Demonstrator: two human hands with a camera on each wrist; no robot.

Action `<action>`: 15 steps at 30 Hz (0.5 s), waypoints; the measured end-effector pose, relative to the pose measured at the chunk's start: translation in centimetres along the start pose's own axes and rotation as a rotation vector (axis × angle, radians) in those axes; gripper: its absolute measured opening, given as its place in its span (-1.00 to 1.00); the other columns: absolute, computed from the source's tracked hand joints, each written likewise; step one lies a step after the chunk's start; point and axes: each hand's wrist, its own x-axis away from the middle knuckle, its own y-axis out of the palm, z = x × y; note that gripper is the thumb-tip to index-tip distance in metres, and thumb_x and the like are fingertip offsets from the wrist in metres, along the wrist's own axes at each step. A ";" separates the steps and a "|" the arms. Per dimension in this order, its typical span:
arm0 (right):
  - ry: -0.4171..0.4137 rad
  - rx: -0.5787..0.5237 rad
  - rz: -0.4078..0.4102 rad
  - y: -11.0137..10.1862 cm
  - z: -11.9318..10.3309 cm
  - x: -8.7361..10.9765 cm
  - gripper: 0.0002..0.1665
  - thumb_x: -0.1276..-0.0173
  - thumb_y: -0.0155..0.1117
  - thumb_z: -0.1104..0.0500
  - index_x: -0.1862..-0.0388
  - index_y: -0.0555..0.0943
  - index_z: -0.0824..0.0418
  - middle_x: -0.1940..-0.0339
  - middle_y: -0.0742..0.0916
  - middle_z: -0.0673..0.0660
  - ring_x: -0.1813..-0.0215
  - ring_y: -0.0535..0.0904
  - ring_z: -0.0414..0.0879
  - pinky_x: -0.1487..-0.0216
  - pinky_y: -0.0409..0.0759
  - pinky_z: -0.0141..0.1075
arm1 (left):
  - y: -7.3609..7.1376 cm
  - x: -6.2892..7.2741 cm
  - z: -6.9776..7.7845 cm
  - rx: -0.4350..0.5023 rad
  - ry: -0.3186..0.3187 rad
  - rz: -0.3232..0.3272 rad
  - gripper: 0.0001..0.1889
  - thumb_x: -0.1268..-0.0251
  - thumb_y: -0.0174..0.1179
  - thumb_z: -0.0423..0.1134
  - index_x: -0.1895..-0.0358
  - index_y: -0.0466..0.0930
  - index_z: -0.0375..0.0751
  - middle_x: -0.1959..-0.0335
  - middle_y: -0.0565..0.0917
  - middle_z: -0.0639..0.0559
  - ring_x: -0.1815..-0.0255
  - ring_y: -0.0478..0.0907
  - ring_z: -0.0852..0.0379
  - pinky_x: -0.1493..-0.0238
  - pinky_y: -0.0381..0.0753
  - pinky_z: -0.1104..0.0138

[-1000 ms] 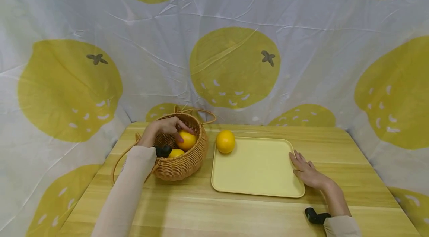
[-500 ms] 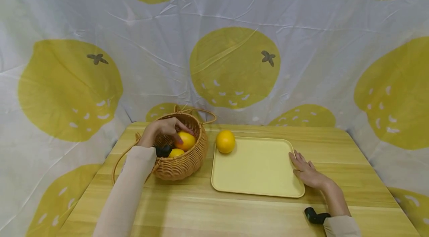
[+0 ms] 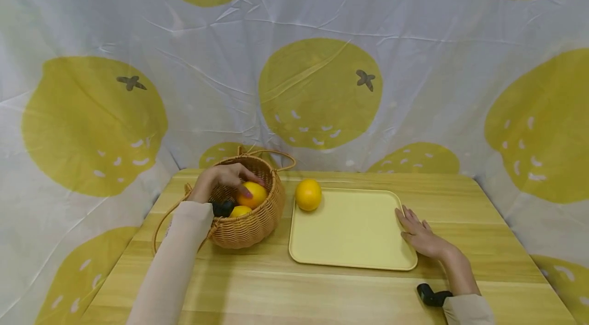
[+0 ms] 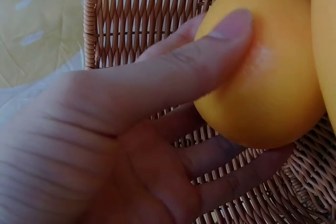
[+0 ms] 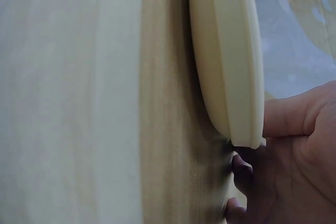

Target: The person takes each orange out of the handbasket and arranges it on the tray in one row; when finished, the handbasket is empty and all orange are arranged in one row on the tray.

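Cloth [image 3: 209, 79] hangs behind; basket wall [image 3: 250, 230] separates left hand [image 3: 227, 178] from tray [image 3: 354, 233].

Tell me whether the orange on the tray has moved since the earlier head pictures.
No: judged against the table, the orange keeps its place at the back-left corner of the tray.

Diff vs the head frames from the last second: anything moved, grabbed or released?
Small change. The left hand has brought its thumb further over the upper orange, which shifted slightly left inside the basket; the hand now holds it. No release seen.

Unchanged: lower fruit, basket, tray, the orange on its corner, and the right hand at the tray's right edge.
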 end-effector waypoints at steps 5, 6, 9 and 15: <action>-0.001 -0.005 -0.008 0.1 -0.1 -0.1 -0.19 -0.67 -0.06 0.25 -0.65 -0.18 0.54 -0.63 -0.27 0.60 -0.62 -0.53 0.54 -0.42 -0.71 0.47 | -0.4 0.3 -0.1 -0.053 -0.005 0.017 -0.45 -0.36 0.40 -0.21 -0.40 0.56 -0.19 -0.31 0.66 -0.16 -0.08 0.59 0.13 -0.07 0.61 0.36; -0.001 -0.004 -0.007 0.1 0.0 -0.2 -0.19 -0.67 -0.06 0.25 -0.65 -0.18 0.54 -0.64 -0.27 0.59 -0.62 -0.53 0.54 -0.42 -0.71 0.47 | -0.5 0.5 0.0 -0.078 -0.013 0.040 -0.45 -0.35 0.41 -0.19 -0.39 0.58 -0.16 -0.30 0.67 -0.16 -0.08 0.58 0.11 -0.09 0.59 0.35; 0.003 0.003 -0.004 0.1 0.0 -0.2 -0.18 -0.68 -0.05 0.23 -0.65 -0.17 0.53 -0.64 -0.27 0.60 -0.62 -0.53 0.54 -0.43 -0.71 0.46 | -0.8 1.2 0.2 -0.130 -0.017 0.106 -0.45 -0.33 0.42 -0.17 -0.38 0.60 -0.11 -0.32 0.64 -0.19 -0.14 0.53 0.01 -0.17 0.54 0.22; 0.009 0.021 0.006 0.1 0.0 -0.1 -0.18 -0.68 -0.04 0.21 -0.65 -0.16 0.53 -0.64 -0.24 0.60 -0.63 -0.50 0.55 -0.43 -0.68 0.47 | -1.6 2.6 1.7 -0.061 0.004 0.174 -0.42 -0.30 0.45 -0.18 -0.39 0.58 -0.16 -0.32 0.59 -0.30 0.03 0.51 0.05 0.07 0.63 0.25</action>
